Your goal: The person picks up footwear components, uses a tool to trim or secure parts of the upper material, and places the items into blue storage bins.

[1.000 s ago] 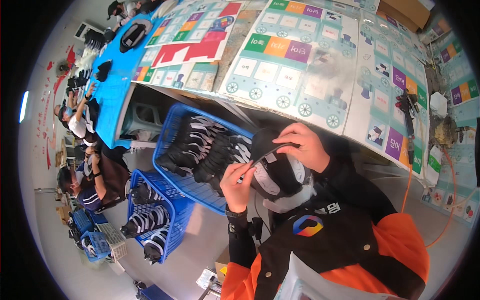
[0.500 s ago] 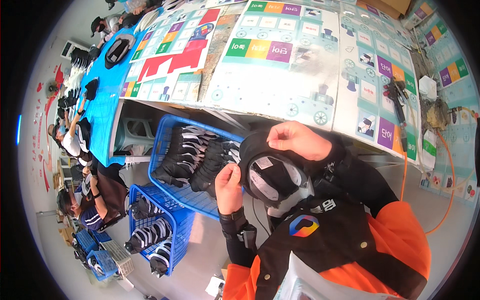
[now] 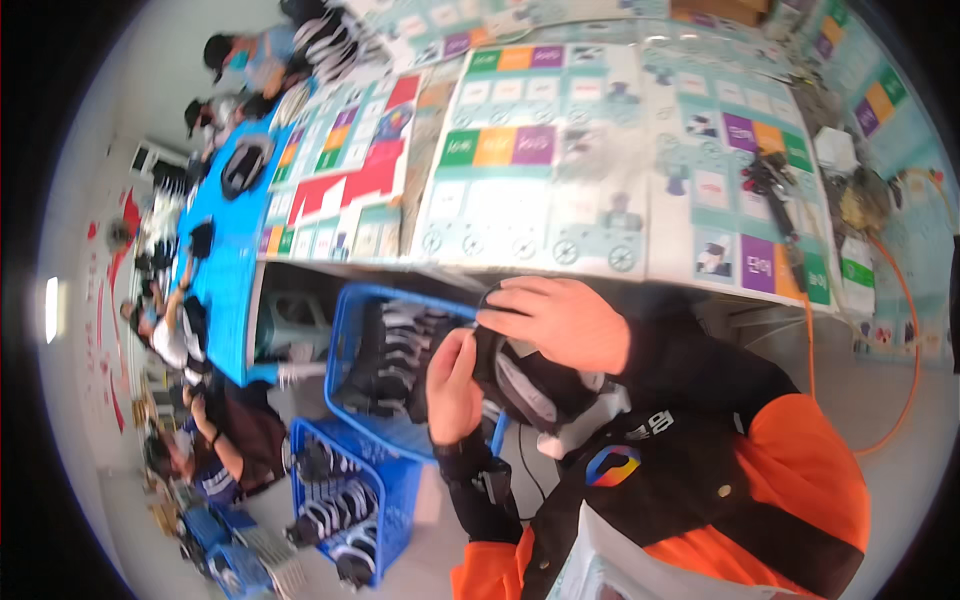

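In front of my chest is a black cap [image 3: 562,388], its inside turned toward me and showing pale panels. My left hand [image 3: 457,388] pinches the cap's left edge between thumb and fingers. Over its far edge curl the fingers of my right hand [image 3: 562,318], back of the hand uppermost. The cap hides the tips of the right fingers and the right thumb. Just beyond the cap, a blue crate [image 3: 337,385] holds rows of nested black caps with white parts.
A second blue basket [image 3: 402,505] of caps stands at the lower left. Ahead is a table [image 3: 500,225] covered with printed sheets; a tool with an orange hose [image 3: 812,350] lies at its right. Several people work along a blue-covered table [image 3: 228,290] at the left.
My right hand has turned from a pinch to fingers laid over the cap's far edge. My left hand still grips the left edge. The whole view has shifted with my head.
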The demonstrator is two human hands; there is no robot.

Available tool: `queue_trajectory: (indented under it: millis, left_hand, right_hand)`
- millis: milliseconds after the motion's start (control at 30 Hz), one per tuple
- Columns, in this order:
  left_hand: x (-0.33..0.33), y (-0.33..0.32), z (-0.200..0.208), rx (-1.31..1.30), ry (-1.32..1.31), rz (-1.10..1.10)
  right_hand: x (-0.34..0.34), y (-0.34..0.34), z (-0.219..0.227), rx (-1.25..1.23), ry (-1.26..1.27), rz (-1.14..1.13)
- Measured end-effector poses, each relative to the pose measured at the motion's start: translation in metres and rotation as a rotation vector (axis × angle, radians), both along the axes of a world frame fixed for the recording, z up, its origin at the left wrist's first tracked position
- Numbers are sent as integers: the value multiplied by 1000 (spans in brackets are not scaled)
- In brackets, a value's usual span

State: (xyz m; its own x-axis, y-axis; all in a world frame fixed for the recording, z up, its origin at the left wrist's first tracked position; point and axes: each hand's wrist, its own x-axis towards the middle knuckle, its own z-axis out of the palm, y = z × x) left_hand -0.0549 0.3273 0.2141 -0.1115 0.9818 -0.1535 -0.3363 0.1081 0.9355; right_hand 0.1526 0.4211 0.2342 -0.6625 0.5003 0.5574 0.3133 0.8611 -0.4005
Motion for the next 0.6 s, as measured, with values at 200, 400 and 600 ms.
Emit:
queue_trajectory:
  millis: [200,400,600]
  left_hand:
    - [-26,-23,45,353,586,51]
    - [20,35,91,407,812,363]
    - [67,157,132,840,1398,331]
  right_hand:
    - [35,48,10,-189,593,-439]
    - [53,63,-14,-587,576,-499]
    - [206,103,-59,50,-184,-1209]
